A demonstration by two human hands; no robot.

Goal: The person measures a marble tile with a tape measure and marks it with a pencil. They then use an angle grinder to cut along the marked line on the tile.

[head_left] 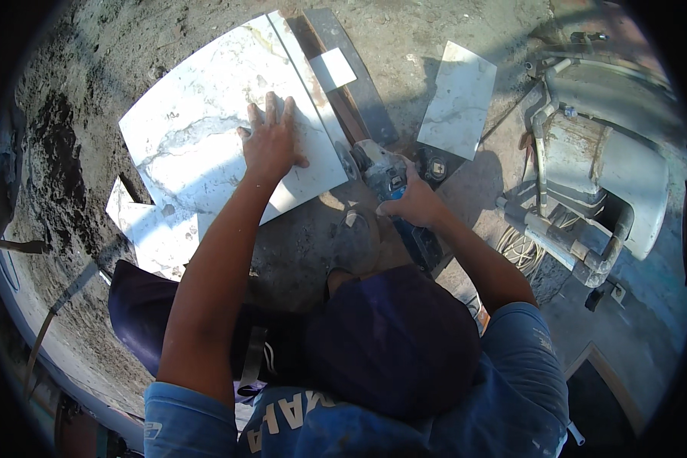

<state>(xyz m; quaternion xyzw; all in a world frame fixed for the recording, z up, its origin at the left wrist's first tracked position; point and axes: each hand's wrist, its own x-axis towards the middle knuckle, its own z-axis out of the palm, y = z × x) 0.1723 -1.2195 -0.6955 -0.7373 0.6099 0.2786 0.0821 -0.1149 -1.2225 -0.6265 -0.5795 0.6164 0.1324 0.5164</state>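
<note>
A large white tile with grey marble veining (198, 99) lies in front of me, partly in sunlight. My left hand (269, 145) rests flat on it, fingers spread. My right hand (420, 200) is wrapped round a blue and grey angle grinder (389, 179). The grinder's head is at the tile's near right corner, beside a narrow strip (305, 70) along that edge. Whether its disc touches the tile I cannot tell. Broken tile pieces (164, 233) lie under and beside the tile's near left side.
Right of the tile are a dark plank (368, 99), a small white offcut (333, 70) and a rectangular tile piece (458, 99). Farther right stand a white tank-like body (633, 183) with pipes (542, 145) and a coiled cable (527, 248). Rough dirt (61, 145) lies left.
</note>
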